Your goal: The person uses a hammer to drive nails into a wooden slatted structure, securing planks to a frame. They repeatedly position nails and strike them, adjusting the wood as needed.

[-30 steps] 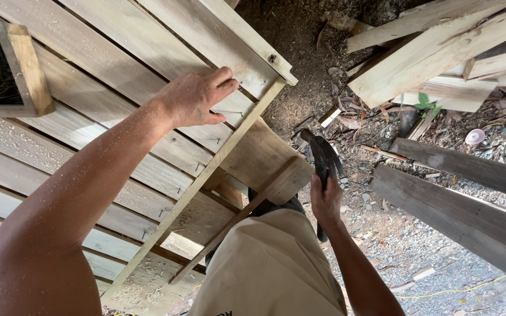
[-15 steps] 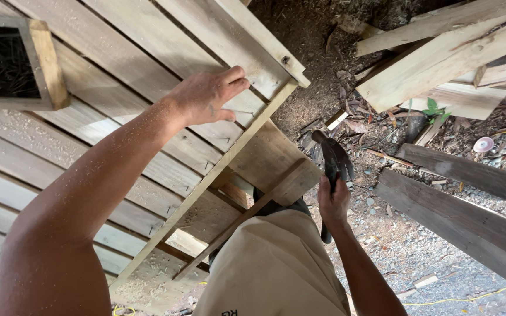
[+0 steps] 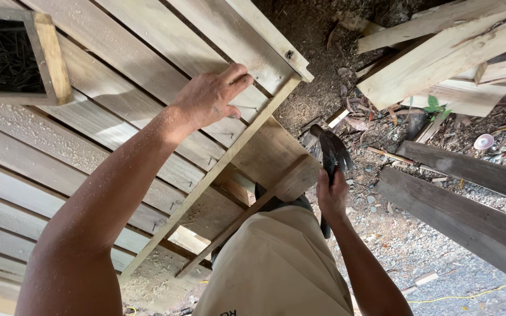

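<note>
Near the middle of the frame, the left hand (image 3: 209, 98) lies flat and released on a pale wooden slat (image 3: 147, 76), fingers spread and pointing toward the upper right, the fingertips close to the slat's edge. The forearm, dusted with sawdust, runs down to the lower left corner. Right of centre, the right hand (image 3: 331, 194) is clenched around the handle of a dark claw hammer (image 3: 330, 151), whose head stands above the fist and just off the outer edge of the slatted panel (image 3: 60, 175).

The panel fills the left half of the frame, its boards running diagonally with narrow gaps between them. A thin cross batten (image 3: 206, 181) crosses them from the lower left up toward the panel's corner, passing just under the left hand. A short board (image 3: 273, 155) juts from the panel's edge, between the two hands. In the upper left corner a wooden box of dark nails (image 3: 4, 61) sits on the slats, well apart from the left hand.

Below the hands, the person's tan trousers (image 3: 276, 269) fill the lower middle. To the right lies gravel ground (image 3: 428, 251), with open room around the hammer. Grey planks (image 3: 469, 216) lie at the right edge, and pale stacked lumber (image 3: 440, 52) fills the upper right.
</note>
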Demonstrator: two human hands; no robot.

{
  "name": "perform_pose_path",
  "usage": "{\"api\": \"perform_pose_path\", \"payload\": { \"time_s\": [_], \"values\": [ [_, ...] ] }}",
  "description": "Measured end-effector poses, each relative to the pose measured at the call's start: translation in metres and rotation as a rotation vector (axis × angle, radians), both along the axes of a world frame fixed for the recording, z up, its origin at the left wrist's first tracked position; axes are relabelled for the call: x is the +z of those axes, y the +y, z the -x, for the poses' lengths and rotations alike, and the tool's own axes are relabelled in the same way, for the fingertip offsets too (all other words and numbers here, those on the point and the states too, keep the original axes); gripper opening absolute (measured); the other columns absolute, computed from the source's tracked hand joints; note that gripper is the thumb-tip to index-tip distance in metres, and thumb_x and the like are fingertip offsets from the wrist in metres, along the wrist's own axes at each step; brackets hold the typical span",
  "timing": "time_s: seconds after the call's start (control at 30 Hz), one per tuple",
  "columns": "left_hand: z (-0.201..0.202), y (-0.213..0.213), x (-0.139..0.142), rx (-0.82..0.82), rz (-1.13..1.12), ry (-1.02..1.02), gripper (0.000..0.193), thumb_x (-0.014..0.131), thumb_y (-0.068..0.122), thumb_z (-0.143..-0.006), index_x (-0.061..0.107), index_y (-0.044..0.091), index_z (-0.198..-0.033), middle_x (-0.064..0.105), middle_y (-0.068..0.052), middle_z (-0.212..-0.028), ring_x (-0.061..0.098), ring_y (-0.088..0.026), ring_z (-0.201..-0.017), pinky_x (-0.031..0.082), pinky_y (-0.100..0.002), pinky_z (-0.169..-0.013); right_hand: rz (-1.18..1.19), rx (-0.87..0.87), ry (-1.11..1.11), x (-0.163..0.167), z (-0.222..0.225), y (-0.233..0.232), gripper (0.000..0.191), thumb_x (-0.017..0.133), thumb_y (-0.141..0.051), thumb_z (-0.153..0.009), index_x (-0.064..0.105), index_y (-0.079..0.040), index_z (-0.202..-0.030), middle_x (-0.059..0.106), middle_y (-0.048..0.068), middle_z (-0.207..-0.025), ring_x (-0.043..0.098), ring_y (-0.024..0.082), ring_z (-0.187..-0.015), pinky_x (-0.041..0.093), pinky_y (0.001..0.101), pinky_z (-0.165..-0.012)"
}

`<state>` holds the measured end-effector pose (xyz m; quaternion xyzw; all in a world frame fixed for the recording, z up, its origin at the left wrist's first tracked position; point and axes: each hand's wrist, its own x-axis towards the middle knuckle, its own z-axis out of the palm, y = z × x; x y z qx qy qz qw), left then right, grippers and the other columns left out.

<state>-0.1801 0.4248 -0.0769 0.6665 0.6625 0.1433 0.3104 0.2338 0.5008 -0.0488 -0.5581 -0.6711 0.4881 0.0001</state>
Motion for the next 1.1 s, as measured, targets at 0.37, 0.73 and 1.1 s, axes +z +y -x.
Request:
{"api": "perform_pose_path", "payload": {
  "time_s": [0.37, 0.73, 1.1],
  "values": [
    [-0.004, -0.004, 0.008, 0.005, -0.097, 0.032, 0.078, 0.080, 0.034, -0.082, 0.049, 0.000, -0.146, 0.045, -0.015, -0.142, 0.066, -0.026, -0.095, 0.061, -0.036, -0.088, -0.018, -0.005, -0.017, 0.006, 0.004, 0.000, 0.029, 0.056, -0.033, -0.105, 0.052, -0.005, -0.094, 0.053, -0.001, -0.060, 0.049, 0.006, -0.046, 0.039, 0.0259, -0.038],
    [-0.004, -0.007, 0.003, -0.002, -0.139, 0.023, 0.078, 0.082, 0.033, -0.083, 0.050, -0.004, -0.143, 0.047, -0.014, -0.137, 0.066, -0.027, -0.098, 0.060, -0.035, -0.091, -0.003, -0.044, -0.012, 0.009, 0.001, 0.002, 0.025, 0.054, -0.028, -0.106, 0.053, -0.005, -0.097, 0.052, -0.002, -0.058, 0.048, 0.006, -0.046, 0.037, 0.0261, -0.040],
    [-0.003, -0.006, 0.000, 0.027, -0.142, -0.002, 0.078, 0.085, 0.031, -0.081, 0.052, -0.002, -0.143, 0.045, -0.018, -0.139, 0.066, -0.027, -0.100, 0.062, -0.033, -0.082, -0.020, 0.060, 0.004, 0.013, 0.009, -0.004, 0.024, 0.050, -0.031, -0.105, 0.054, -0.008, -0.098, 0.052, -0.002, -0.059, 0.050, 0.007, -0.045, 0.042, 0.0251, -0.036]
  ]
}}
